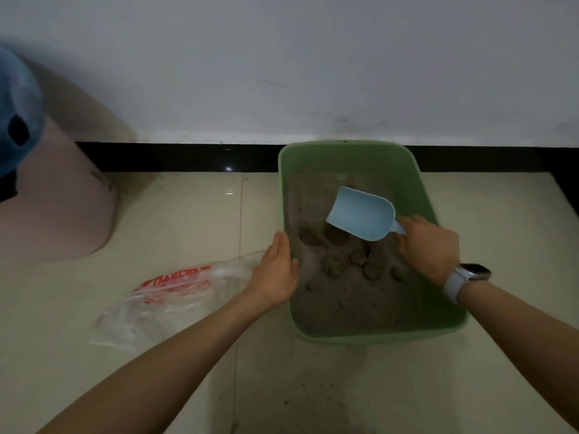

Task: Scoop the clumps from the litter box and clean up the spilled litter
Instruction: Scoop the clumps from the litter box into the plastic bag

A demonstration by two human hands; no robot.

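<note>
A green litter box (347, 151) stands on the tiled floor against the wall, filled with grey-brown litter. Several darker clumps (357, 258) lie in its middle. My right hand (429, 249) grips the handle of a light blue scoop (360, 216), whose mouth points to the box's far left, just above the litter. My left hand (277, 270) rests with straight fingers against the outside of the box's left rim. Spilled litter (316, 389) is scattered on the floor in front of the box.
A clear plastic bag with red print (169, 296) lies on the floor to the left of the box. A pink bin (59, 208) with a blue liner (15, 108) stands at far left. A black skirting runs along the wall.
</note>
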